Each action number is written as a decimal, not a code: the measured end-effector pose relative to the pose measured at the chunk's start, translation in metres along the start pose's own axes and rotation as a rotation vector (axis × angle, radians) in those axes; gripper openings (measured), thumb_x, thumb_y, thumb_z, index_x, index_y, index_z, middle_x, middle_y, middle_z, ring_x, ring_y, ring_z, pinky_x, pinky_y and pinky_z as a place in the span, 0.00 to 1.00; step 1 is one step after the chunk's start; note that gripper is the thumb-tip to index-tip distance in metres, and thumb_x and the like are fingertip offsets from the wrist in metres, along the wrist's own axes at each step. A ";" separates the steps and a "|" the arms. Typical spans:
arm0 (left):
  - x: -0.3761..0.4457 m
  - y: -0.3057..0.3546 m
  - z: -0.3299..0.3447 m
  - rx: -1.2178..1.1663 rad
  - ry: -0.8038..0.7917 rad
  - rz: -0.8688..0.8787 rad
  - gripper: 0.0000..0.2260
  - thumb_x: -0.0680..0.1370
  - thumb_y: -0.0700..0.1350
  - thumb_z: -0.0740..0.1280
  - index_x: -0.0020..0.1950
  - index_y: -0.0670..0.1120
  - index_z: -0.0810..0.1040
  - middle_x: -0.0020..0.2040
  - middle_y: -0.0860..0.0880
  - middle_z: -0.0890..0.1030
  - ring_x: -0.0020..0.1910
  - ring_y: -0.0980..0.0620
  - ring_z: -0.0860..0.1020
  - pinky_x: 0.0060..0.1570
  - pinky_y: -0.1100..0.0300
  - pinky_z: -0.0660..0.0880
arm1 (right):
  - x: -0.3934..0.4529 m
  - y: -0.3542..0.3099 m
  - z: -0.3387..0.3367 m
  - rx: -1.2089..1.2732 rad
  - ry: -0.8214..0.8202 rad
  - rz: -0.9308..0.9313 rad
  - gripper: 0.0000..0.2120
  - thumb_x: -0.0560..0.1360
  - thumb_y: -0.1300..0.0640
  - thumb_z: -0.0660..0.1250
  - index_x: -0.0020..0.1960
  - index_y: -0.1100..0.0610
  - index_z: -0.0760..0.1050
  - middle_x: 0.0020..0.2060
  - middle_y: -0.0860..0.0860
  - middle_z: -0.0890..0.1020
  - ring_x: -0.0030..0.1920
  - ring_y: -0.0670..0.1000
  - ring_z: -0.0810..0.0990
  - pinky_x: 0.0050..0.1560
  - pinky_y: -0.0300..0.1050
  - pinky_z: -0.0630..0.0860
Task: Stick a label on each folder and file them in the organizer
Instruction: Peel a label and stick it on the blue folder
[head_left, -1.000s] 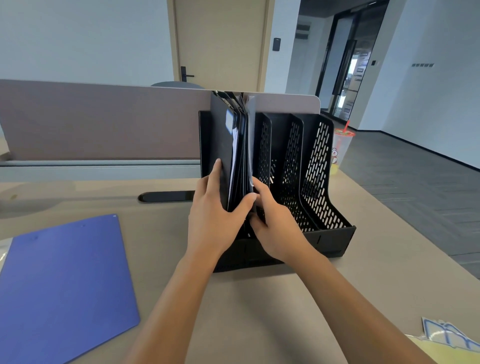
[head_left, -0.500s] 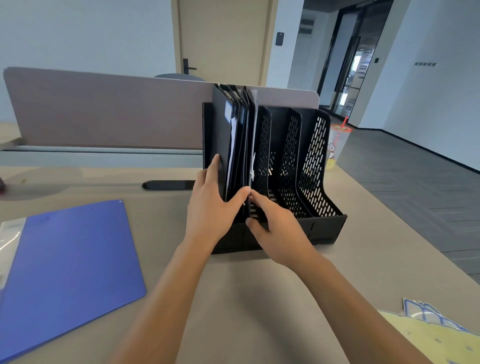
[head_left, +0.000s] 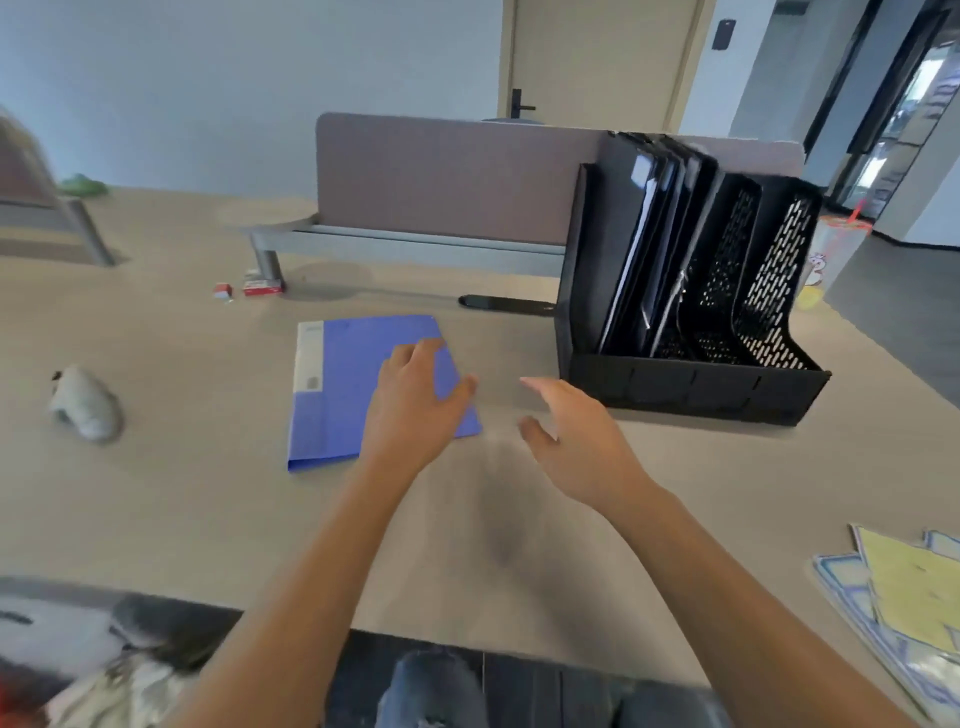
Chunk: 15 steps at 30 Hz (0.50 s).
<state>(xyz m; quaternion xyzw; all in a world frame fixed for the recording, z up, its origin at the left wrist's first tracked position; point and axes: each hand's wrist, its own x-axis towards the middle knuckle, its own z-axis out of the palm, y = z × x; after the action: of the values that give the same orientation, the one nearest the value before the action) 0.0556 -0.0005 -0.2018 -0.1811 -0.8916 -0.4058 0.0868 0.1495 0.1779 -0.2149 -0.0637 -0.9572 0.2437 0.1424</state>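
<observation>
desk (head_left: 208, 519) | left hand (head_left: 410, 410) – fingers spread over blue folder (head_left: 337, 395) | right hand (head_left: 576, 441) – fingers spread

Desk (head_left: 197, 519) bears blue folder (head_left: 343, 374), organizer (head_left: 691, 387)

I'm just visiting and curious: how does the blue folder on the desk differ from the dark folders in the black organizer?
The blue folder lies flat on the desk, while the dark folders stand on edge in the organizer. The blue folder is alone and not yet filed; the dark folders are packed together in the leftmost slot. The left hand reaches over the blue folder, while nothing touches the dark folders. Both look like flat office folders.
</observation>
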 end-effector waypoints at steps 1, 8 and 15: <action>-0.006 -0.015 -0.012 0.029 0.003 -0.027 0.28 0.80 0.58 0.67 0.77 0.50 0.67 0.71 0.48 0.70 0.71 0.47 0.68 0.60 0.51 0.72 | 0.001 -0.011 0.015 0.005 -0.024 -0.013 0.25 0.84 0.51 0.64 0.80 0.52 0.67 0.77 0.49 0.73 0.77 0.52 0.70 0.75 0.48 0.66; -0.027 -0.103 -0.055 0.216 -0.005 -0.150 0.28 0.79 0.58 0.67 0.76 0.48 0.68 0.75 0.46 0.69 0.75 0.45 0.65 0.72 0.49 0.65 | 0.021 -0.053 0.099 -0.018 -0.159 -0.040 0.28 0.86 0.47 0.62 0.83 0.54 0.62 0.82 0.54 0.64 0.83 0.54 0.60 0.81 0.47 0.56; -0.023 -0.133 -0.037 0.414 -0.184 -0.118 0.26 0.82 0.60 0.58 0.80 0.55 0.64 0.82 0.47 0.58 0.82 0.46 0.48 0.78 0.38 0.48 | 0.039 -0.050 0.122 -0.307 -0.224 -0.030 0.29 0.86 0.40 0.51 0.85 0.50 0.57 0.85 0.52 0.57 0.85 0.52 0.53 0.81 0.56 0.54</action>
<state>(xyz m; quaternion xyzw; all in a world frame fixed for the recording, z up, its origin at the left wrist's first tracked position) 0.0249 -0.1152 -0.2770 -0.1430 -0.9691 -0.2006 0.0167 0.0722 0.0870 -0.2841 -0.0427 -0.9939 0.0981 0.0272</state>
